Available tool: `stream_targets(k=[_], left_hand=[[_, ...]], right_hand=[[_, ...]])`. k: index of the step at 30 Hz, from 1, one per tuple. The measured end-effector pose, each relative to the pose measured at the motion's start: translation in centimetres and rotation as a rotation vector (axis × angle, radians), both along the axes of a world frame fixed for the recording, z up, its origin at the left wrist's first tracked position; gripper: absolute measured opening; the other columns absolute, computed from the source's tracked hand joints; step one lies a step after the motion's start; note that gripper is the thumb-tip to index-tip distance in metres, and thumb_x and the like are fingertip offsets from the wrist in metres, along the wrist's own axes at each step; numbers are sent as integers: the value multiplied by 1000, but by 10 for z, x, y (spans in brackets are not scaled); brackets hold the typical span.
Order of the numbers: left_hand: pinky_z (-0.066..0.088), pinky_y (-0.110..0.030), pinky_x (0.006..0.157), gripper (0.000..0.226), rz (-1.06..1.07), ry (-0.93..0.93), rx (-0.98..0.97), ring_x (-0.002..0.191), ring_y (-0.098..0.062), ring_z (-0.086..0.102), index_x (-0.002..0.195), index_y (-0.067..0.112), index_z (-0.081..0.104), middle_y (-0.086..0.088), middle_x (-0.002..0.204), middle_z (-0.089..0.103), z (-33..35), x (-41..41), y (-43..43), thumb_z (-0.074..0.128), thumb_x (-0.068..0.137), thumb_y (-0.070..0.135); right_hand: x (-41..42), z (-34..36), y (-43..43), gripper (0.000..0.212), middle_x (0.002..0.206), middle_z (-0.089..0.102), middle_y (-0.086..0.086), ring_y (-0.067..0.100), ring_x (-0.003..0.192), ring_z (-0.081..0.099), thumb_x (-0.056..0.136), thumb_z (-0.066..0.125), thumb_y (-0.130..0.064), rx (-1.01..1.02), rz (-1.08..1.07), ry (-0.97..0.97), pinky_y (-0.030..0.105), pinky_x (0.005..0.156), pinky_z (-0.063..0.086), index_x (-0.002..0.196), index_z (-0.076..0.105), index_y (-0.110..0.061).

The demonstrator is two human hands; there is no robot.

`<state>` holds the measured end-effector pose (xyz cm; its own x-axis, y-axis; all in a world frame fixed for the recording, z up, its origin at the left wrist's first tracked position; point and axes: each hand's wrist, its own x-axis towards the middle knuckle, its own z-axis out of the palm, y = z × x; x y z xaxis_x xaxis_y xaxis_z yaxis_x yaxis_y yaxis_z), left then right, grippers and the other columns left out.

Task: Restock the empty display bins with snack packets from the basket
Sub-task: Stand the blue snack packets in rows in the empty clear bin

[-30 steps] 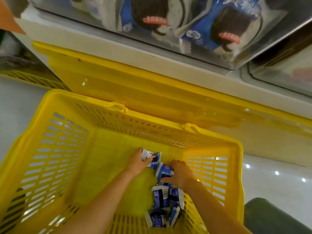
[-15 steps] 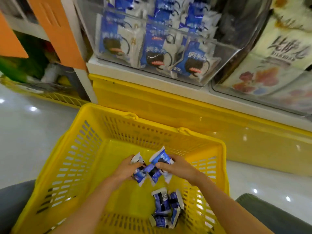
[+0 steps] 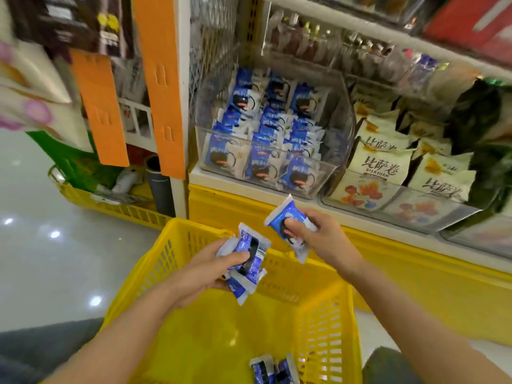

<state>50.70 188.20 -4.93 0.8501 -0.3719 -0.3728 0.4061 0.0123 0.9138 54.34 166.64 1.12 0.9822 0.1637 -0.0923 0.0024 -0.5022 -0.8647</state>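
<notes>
Now both hands hold blue packets above yellow basket (image 3: 155,275), facing shelf.
Clear bin (image 3: 336,173) far centre, nearly full of same packets; cream bags (image 3: 388,164) in bin to its right. Left hand (image 3: 205,270) fingers curled round a bunch of packets (image 3: 249,259); right hand (image 3: 318,236) pinches one packet (image 3: 288,217), thumb on top. More packets (image 3: 273,370) on basket floor, near.

Both my forearms reach forward, my left hand (image 3: 206,268) clenched low and my right hand (image 3: 318,236) clenched higher, thumbs on top.
</notes>
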Motion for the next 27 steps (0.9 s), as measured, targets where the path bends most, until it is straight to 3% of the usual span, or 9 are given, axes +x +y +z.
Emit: stream_targets(k=[2, 6, 9, 11, 15, 20, 23, 27], left_hand=[[55, -27, 68, 34, 47, -65, 11, 92, -15, 69, 116, 29, 56, 3, 102, 72, 26, 7, 15, 60, 83, 36], [57, -30, 69, 41, 205, -151, -11, 90, -15, 70, 115, 28, 58, 2, 100, 73, 66, 23, 42, 64, 76, 40], [55, -39, 76, 33, 327, -167, -64, 94, -20, 68, 117, 25, 58, -1, 104, 72, 85, 35, 53, 61, 85, 33], [55, -43, 80, 34, 375, -178, -91, 96, -22, 68, 118, 24, 58, -3, 105, 71, 92, 40, 57, 60, 86, 32], [54, -44, 84, 40, 404, -190, -127, 97, -22, 68, 121, 24, 55, -4, 108, 70, 100, 49, 63, 61, 84, 35], [56, -43, 82, 34, 463, -176, -144, 91, -18, 69, 116, 27, 56, -2, 104, 71, 103, 65, 71, 62, 83, 33], [58, -40, 78, 32, 480, -174, -143, 87, -15, 70, 112, 28, 57, 0, 100, 72, 101, 71, 77, 62, 82, 35], [59, -37, 74, 28, 482, -175, -149, 84, -14, 71, 107, 29, 57, 2, 95, 73, 102, 73, 78, 64, 81, 36]], right_hand=[[14, 38, 3, 7, 68, 63, -16, -9, 56, 55, 91, 56, -32, -16, 38, -58, 4, 51, 38, 89, 62, -30], [63, 95, 18, 31, 90, 66, -4, 5, 67, 58, 93, 53, -38, -37, -11, -177, 14, 53, 45, 113, 60, -16], [109, 114, 42, 43, 114, 56, -2, -3, 76, 53, 89, 60, -36, -111, -120, -368, 1, 51, 39, 125, 51, -16], [139, 113, 59, 45, 125, 52, 4, 5, 88, 52, 89, 62, -33, -185, -147, -396, -2, 54, 37, 126, 48, -12], [190, 95, 87, 45, 133, 49, 10, 21, 114, 50, 91, 60, -28, -347, -80, -275, 21, 80, 37, 130, 46, -9], [226, 76, 113, 44, 141, 44, 12, 27, 128, 42, 92, 59, -21, -409, 34, -216, 30, 96, 36, 132, 45, -8], [235, 70, 118, 38, 138, 48, 14, 28, 127, 44, 90, 61, -17, -468, 51, -296, 31, 99, 36, 127, 52, -9], [235, 70, 117, 44, 138, 43, 16, 35, 130, 37, 89, 63, -27, -747, 21, -428, 46, 108, 32, 130, 52, -14]])
